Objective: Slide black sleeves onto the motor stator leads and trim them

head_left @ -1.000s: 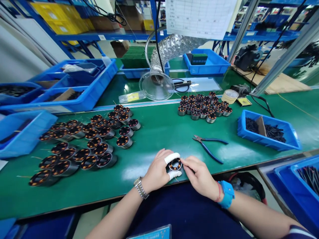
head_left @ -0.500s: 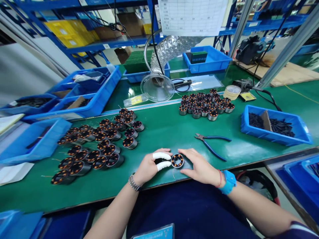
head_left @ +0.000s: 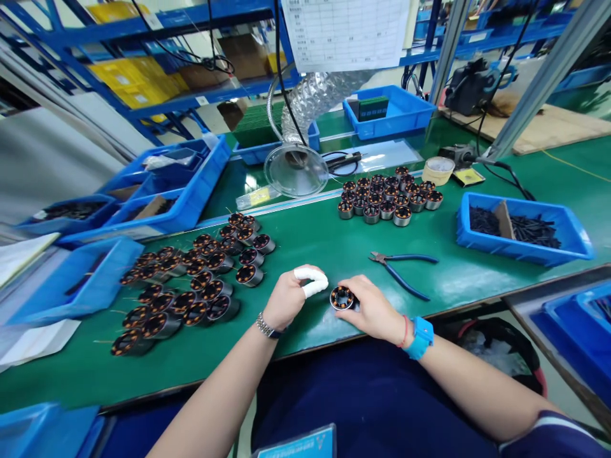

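Observation:
A round motor stator (head_left: 342, 298) with copper windings sits in the grasp of my right hand (head_left: 375, 312), thumb and fingers around its near and far sides. White finger covers sleeve the thumb and index finger of my left hand (head_left: 296, 292). Their tips are pinched together just left of the stator, apart from it; what they hold, if anything, is too small to see. Diagonal cutters (head_left: 403, 270) with blue handles lie on the green bench right of my right hand. Left of my left hand stands a large group of similar stators (head_left: 203, 280), some with thin wires sticking out.
A second stator group (head_left: 382, 196) stands farther back. A blue bin (head_left: 525, 251) of black strips is at the right. A clear extraction hood (head_left: 296, 170) stands mid-back, near a tape roll (head_left: 438, 170). More blue bins (head_left: 71, 280) line the left.
My right hand has closed around the stator. My left fingers have come off the stator's left side and pinched together. The view has shifted slightly.

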A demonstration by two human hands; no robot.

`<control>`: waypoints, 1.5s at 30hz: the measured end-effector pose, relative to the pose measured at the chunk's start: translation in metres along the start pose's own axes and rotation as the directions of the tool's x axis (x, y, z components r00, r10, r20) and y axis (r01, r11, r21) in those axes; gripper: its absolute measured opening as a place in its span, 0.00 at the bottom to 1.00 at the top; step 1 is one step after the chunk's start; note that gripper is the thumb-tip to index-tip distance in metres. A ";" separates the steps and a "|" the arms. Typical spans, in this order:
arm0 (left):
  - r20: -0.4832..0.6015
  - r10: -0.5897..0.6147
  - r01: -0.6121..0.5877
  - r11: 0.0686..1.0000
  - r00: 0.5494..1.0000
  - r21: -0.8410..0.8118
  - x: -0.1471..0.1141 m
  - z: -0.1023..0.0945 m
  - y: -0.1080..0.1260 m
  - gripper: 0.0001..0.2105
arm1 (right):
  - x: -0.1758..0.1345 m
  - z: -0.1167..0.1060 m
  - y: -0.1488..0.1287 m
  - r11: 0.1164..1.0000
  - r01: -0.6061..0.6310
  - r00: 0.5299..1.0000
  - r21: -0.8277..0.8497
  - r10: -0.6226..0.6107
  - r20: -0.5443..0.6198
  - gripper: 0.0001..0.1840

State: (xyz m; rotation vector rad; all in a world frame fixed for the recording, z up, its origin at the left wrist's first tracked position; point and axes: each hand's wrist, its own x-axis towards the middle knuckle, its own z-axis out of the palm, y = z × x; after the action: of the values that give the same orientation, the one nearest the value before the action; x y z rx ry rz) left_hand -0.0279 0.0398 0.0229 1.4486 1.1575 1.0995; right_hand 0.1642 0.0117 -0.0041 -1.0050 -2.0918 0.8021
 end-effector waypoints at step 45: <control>-0.100 -0.236 0.250 0.952 0.967 0.177 -0.018 -0.025 0.025 0.08 | -0.002 0.013 -0.009 0.944 -0.117 0.991 -0.309 0.090 -0.101 0.18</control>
State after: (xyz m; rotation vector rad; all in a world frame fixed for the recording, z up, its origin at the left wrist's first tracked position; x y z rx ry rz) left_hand -0.0517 0.0231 0.0501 1.3692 1.4858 0.8997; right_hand 0.1513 0.0023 -0.0051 -1.3043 -2.1479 0.4717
